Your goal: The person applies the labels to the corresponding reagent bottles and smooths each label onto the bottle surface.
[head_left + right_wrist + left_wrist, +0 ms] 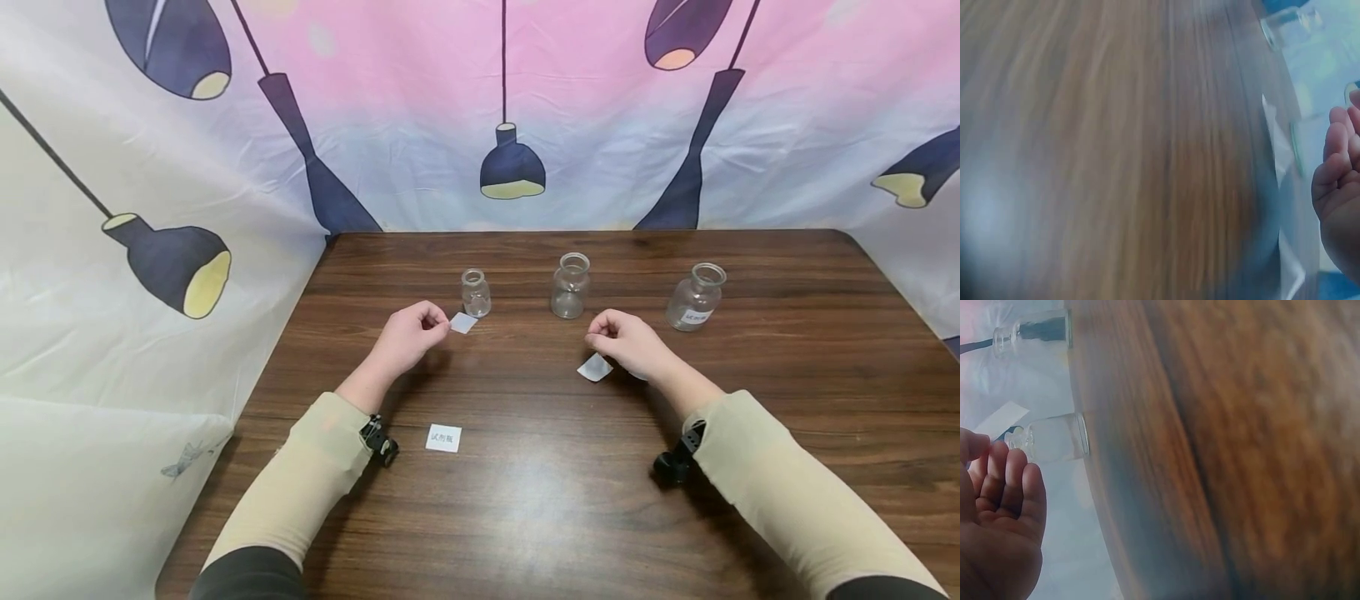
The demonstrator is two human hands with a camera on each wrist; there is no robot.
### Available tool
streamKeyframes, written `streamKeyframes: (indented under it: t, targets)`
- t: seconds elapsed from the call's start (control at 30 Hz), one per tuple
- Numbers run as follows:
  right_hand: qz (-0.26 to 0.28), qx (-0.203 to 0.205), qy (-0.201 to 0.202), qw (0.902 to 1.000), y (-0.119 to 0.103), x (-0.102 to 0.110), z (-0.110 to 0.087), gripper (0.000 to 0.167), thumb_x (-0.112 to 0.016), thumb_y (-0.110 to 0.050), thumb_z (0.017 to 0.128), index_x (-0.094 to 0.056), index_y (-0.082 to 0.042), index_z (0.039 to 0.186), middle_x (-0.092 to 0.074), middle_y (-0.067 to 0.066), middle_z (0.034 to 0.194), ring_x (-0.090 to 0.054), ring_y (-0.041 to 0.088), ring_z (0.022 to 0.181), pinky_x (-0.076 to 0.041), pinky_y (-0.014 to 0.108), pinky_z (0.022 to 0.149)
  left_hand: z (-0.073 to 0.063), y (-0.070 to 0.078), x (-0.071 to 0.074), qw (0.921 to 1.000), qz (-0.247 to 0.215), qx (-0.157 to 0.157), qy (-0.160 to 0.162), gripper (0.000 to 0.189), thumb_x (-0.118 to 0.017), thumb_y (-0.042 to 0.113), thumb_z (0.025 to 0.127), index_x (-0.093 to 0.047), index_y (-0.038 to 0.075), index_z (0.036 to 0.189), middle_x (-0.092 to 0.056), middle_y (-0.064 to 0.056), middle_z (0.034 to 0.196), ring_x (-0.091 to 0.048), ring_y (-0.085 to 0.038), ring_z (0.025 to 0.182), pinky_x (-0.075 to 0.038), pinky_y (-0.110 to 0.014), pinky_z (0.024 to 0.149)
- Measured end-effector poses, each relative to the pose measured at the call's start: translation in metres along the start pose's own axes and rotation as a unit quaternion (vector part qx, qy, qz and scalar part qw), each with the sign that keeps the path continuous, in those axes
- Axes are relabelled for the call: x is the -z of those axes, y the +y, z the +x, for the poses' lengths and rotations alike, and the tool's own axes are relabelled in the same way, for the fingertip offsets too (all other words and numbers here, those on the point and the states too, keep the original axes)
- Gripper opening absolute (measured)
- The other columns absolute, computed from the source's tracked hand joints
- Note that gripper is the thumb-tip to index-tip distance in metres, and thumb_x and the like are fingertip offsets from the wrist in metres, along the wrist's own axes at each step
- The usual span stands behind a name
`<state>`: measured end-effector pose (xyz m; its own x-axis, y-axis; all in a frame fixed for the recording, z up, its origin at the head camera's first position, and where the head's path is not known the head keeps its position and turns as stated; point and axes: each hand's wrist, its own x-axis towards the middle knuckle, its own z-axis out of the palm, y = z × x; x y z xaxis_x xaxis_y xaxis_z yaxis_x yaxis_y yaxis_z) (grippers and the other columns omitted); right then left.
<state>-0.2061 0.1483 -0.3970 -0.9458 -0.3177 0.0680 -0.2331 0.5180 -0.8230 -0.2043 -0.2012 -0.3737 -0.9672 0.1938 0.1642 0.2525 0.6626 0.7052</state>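
My left hand (411,337) pinches a small white label (463,322) by its edge, beside the smallest glass bottle (476,293). In the left wrist view this label (1002,420) is raised near the bottle's mouth. My right hand (626,340) hovers with fingers loosely curled and nothing visible in them; its fingertips are partly out of the right wrist view. Beneath it lies a greyish-white paper piece (595,367), and another scrap (638,374) is mostly hidden by the hand. Both pieces are curled up from the table in the right wrist view.
A medium glass bottle (571,287) stands at the middle back. To its right is a wider glass bottle (696,297) bearing a printed label (697,317). Another printed label (444,438) lies flat on the wooden table (540,500), and a patterned cloth (420,158) hangs behind.
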Motion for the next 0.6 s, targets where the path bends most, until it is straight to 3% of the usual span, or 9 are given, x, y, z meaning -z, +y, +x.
streamKeyframes:
  t: [0.2,0.6]
  targets:
    - [0.005,0.012,-0.015,0.9998,-0.021,-0.021,0.015,0.01,-0.06,-0.013,0.085,-0.062,-0.007,0.094,-0.056,0.001,0.074,-0.052,0.016,0.069,-0.042,0.028,0.064,0.0,-0.003,-0.002,1.0,0.006,0.004,0.002,0.007,-0.062,0.016,0.085,-0.061,0.008,0.084,-0.06,-0.003,0.078,-0.052,-0.018,0.074,-0.043,-0.032,0.068]
    - [0.032,0.012,-0.021,0.9992,-0.044,-0.049,0.032,0.013,-0.06,-0.013,0.087,-0.063,-0.007,0.097,-0.058,0.002,0.078,-0.052,0.016,0.071,-0.042,0.029,0.064,0.006,0.004,-0.006,0.9997,0.003,0.0,0.024,0.006,-0.06,0.014,0.084,-0.062,0.008,0.083,-0.06,-0.003,0.078,-0.053,-0.018,0.074,-0.043,-0.031,0.069]
